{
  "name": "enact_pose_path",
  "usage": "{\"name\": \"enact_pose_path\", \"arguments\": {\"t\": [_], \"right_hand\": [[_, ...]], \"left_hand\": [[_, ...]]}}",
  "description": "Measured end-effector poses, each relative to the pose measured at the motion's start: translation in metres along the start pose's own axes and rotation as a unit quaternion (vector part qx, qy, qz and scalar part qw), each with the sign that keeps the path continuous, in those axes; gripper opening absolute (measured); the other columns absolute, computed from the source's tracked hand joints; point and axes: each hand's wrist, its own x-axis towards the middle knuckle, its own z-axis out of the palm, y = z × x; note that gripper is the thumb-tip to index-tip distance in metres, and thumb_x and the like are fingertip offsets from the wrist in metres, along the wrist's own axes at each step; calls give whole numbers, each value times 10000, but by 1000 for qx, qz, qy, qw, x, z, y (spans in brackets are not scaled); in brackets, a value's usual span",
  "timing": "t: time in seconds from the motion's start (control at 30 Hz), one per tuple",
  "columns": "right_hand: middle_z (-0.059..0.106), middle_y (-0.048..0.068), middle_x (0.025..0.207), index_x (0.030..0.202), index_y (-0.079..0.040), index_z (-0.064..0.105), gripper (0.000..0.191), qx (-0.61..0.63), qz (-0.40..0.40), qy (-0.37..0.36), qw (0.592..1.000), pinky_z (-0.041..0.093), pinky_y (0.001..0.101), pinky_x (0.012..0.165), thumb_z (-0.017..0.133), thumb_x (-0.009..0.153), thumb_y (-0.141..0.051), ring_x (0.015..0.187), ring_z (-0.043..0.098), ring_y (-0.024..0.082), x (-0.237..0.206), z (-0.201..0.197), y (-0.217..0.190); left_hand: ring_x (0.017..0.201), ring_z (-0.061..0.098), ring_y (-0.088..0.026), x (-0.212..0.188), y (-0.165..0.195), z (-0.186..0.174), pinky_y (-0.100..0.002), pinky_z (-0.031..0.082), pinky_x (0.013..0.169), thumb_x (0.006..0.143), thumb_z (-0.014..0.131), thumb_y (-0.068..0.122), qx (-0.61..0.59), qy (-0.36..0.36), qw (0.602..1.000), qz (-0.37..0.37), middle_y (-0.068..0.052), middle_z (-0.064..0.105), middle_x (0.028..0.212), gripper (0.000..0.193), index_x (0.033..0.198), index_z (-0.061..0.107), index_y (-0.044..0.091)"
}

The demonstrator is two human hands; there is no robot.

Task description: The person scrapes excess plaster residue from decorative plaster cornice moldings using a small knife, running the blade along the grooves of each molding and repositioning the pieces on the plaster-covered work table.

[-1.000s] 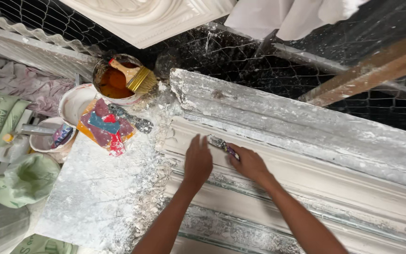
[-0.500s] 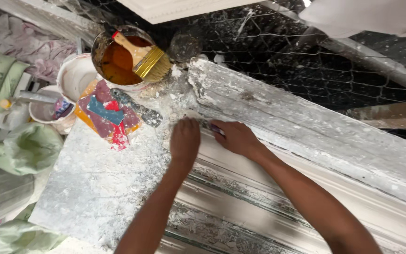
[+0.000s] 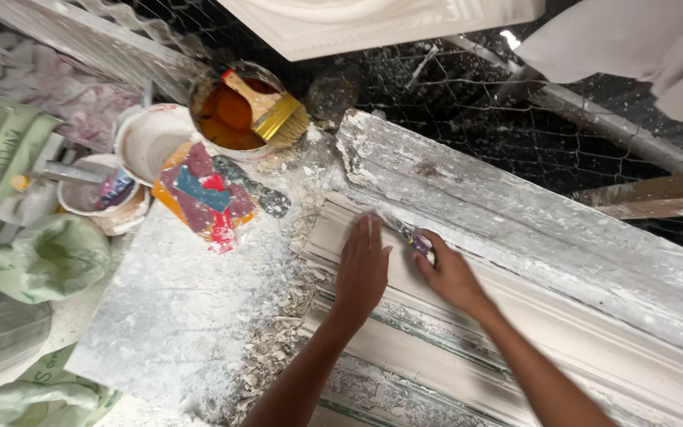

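White plaster forms the long moulding (image 3: 515, 316), which runs from the centre of the scene toward the near right. Its surface is ribbed lengthwise, rough and flaked along the far edge, with grey-green streaks in the near grooves.

The left hand (image 3: 363, 269) lies flat on the moulding near its left end, fingers (image 3: 370, 233) extended and close together, grasping nothing. The right hand (image 3: 450, 277) sits just beside it to the right, fingers curled around a small scraping tool (image 3: 413, 235) whose tip touches the moulding; the blade shape cannot be made out.

Plaster dust and chips lie left of the moulding on a grey board (image 3: 175, 316). Beyond it, at the far left, stands a can of orange-brown liquid (image 3: 227, 119) with a brush (image 3: 270, 111) resting across its rim, beside a white bowl (image 3: 148, 138) and a paint-stained rag (image 3: 203, 194). Wire mesh (image 3: 499, 111) lies behind.
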Motion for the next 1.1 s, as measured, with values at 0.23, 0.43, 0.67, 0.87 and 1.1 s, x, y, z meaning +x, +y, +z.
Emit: {"name": "enact_pose_path", "arguments": {"t": [0.23,0.43,0.67,0.87,1.1], "right_hand": [[569,168,1389,1576,-105,225,758,231,-165,-40,958,562,370,692,612,925,-100,852,633,244,-66,139,-41],[646,151,1279,1461,-21,496,505,185,-312,-144,921,559,342,840,674,1023,-196,1042,647,184,-118,159,-12],[748,214,896,1131,-2,785,368,123,-43,-117,985,502,297,675,633,1029,-321,711,584,173,-132,132,54],[675,175,1189,1204,-55,697,315,59,-166,233,956,461,422,981,558,1020,-270,1117,594,301,-121,112,161],[370,366,1532,1520,-138,480,839,-169,117,357,911,185,560,1211,586,864,-650,1473,295,474,-172,61,282]], "left_hand": [[829,647,-242,-77,-30,-70,-408,541,762,1102,375,427,-413,-268,806,-328,-142,663,888,518,1199,616,-21],[806,690,-190,-180,-35,-102,-355,568,732,1088,429,436,-428,-129,786,-427,-89,647,872,470,1141,578,-7],[577,636,-234,-243,-10,-136,-402,498,524,1017,535,347,-293,-108,834,-454,-146,699,740,314,1147,580,65],[636,733,-296,-198,4,-144,-412,545,531,1019,561,292,-252,-208,892,-313,-149,718,795,289,1096,496,21],[823,707,-362,-8,-50,-97,-506,574,639,1041,502,306,14,-294,956,16,-145,658,1000,263,1223,616,155]]}}
